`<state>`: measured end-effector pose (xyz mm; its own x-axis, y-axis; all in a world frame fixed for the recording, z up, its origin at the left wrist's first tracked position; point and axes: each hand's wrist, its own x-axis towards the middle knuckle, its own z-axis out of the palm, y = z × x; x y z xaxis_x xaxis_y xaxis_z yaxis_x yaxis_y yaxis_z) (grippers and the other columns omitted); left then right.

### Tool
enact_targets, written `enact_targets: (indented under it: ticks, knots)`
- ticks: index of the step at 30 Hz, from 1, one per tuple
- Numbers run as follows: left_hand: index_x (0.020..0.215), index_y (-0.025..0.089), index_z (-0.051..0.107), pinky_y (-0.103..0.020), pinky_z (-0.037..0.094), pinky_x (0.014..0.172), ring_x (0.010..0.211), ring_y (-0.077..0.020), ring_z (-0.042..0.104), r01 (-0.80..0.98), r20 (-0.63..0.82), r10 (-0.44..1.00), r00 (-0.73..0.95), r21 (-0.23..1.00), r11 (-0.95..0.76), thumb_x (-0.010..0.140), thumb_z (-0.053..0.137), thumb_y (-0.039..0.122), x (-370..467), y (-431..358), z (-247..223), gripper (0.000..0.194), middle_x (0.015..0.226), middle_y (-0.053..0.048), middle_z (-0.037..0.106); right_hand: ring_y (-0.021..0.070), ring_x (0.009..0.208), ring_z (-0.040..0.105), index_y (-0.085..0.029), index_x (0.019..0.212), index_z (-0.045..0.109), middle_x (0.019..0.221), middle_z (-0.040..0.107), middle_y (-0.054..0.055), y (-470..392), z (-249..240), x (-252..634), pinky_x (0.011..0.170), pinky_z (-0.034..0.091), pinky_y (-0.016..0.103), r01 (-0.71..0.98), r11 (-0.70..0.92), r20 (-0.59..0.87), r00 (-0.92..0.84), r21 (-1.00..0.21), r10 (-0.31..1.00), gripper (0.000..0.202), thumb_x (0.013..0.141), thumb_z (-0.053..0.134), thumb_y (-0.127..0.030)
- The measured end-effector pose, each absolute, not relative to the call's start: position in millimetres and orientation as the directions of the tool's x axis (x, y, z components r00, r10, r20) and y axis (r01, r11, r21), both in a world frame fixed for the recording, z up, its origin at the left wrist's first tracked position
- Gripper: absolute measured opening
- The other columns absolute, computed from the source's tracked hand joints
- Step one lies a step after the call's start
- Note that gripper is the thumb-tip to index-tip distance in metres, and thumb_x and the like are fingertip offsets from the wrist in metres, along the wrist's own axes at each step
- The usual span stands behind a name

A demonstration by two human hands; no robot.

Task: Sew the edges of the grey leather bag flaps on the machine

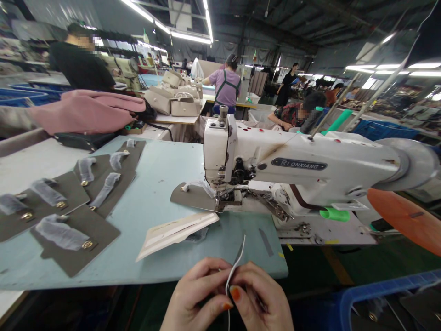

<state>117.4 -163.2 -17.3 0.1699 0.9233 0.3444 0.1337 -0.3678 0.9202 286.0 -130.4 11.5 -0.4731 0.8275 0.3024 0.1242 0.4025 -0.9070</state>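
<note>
Both hands meet at the bottom centre, just off the table's front edge. My left hand [200,296] and my right hand [260,294] pinch a thin strip [237,262], white on one side and dark on the other, which stands up between the fingertips. Beyond them, a cream-coloured piece [177,233] lies on the light blue table top [161,170], over something wrapped in clear film. A grey panel [195,197] with a wrapped handle rests at the needle area of the white sewing machine [310,156].
Several grey panels [106,234] with film-wrapped handles and gold fittings lie on the left. Pink material [89,110] is piled behind them. A blue crate [389,285] stands at the lower right. People sit at benches farther back.
</note>
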Motion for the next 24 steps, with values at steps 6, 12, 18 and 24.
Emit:
enact_targets:
  ticks: [6,12,18,24]
  knots:
    - [0.13,0.033,0.051,-0.024,0.053,0.079,0.088,-0.0163,0.064,0.251,0.406,0.891,0.204,0.858,-0.448,0.088,0.058,0.029,121.4,-161.8,-16.7,0.042,0.111,-0.008,0.057,0.0128,0.065,0.055,-0.017,0.083,0.063,0.074,0.059,0.002,-129.5,10.1,291.6,0.059,0.039,0.021,0.209,0.378,0.24,-0.485,-0.902,0.841,0.012,0.088,0.054,-0.023]
    - [0.13,0.034,0.049,-0.024,0.053,0.08,0.087,-0.015,0.063,0.223,0.407,0.888,0.213,0.865,-0.45,0.09,0.054,0.03,122.2,-162.3,-15.2,0.04,0.111,-0.006,0.056,0.0135,0.071,0.058,-0.018,0.084,0.062,0.078,0.06,0.002,-128.9,10.9,292.0,0.062,0.04,0.021,0.178,0.355,0.233,-0.483,-0.918,0.844,0.012,0.09,0.054,-0.024]
    - [0.131,0.033,0.05,-0.025,0.052,0.083,0.09,-0.0155,0.061,0.196,0.37,0.899,0.232,0.888,-0.416,0.091,0.052,0.031,121.8,-165.0,-16.7,0.039,0.115,-0.007,0.055,0.0138,0.072,0.059,-0.018,0.082,0.061,0.077,0.06,0.002,-128.5,12.0,291.3,0.064,0.043,0.021,0.181,0.376,0.26,-0.459,-0.909,0.85,0.017,0.092,0.049,-0.023]
    - [0.12,0.031,0.062,-0.027,0.049,0.089,0.097,-0.0195,0.06,0.127,0.26,0.956,0.134,0.952,-0.277,0.088,0.057,0.024,127.9,-167.3,-10.5,0.033,0.112,-0.007,0.062,0.0151,0.071,0.06,-0.018,0.08,0.062,0.075,0.06,0.004,-130.7,13.8,288.2,0.064,0.045,0.022,0.241,0.382,0.249,-0.444,-0.892,0.861,0.018,0.092,0.048,-0.023]
